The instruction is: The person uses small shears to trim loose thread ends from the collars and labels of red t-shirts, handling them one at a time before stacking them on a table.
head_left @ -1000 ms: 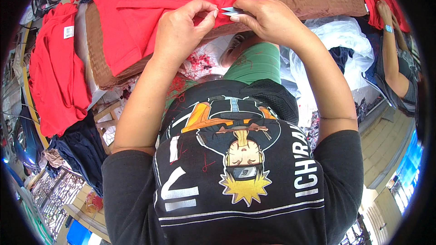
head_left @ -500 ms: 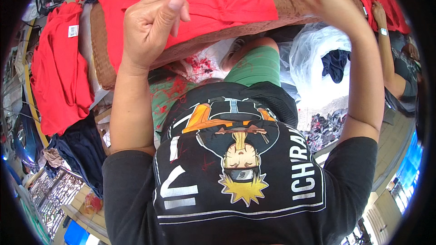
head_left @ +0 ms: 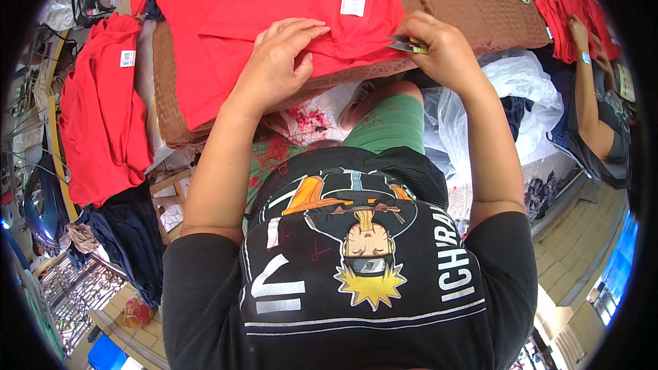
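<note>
Red garment with a white printed label lies under the loosely spread left grip, right grip wrapped around snips.

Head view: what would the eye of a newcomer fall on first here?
Probably the bright red garment, spread over the brown padded surface at the top. Next, the left hand over it and the right hand gripping small snips near the garment's right edge. Below, a large upside-down cartoon figure stands out on the black shirt.

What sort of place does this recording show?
Likely a garment workshop: a labelled red garment lies spread on a brown textured surface, the right hand holds thread snips, and a co-worker's hand is at more red clothing.
</note>
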`<act>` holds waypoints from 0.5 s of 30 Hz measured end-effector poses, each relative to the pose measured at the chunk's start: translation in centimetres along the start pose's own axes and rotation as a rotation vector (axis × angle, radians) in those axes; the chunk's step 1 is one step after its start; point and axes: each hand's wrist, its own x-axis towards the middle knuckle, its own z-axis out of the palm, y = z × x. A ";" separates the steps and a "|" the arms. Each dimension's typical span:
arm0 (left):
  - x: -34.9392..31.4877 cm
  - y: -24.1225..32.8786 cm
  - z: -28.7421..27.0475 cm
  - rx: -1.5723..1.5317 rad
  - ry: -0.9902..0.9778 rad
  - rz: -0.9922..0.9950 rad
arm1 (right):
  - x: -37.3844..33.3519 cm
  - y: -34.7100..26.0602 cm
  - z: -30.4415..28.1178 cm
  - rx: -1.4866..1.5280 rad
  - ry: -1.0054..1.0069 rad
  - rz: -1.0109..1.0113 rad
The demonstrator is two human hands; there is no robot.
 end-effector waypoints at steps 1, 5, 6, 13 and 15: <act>0.1 0.0 0.0 0.014 0.008 -0.012 | 0.0 0.1 -0.1 0.124 0.027 0.039; 1.1 -1.8 -0.7 0.145 0.078 0.009 | -0.6 0.2 -1.2 0.567 0.109 0.161; 1.0 -2.4 -1.3 0.111 0.029 -0.012 | -0.8 0.1 -1.8 0.667 0.123 0.181; 1.7 -2.7 -4.4 -0.293 0.128 -0.155 | -1.4 0.1 -1.3 0.765 0.255 0.428; 2.3 -3.1 -4.3 -0.166 0.028 -0.296 | -0.5 1.6 0.8 0.604 0.246 0.313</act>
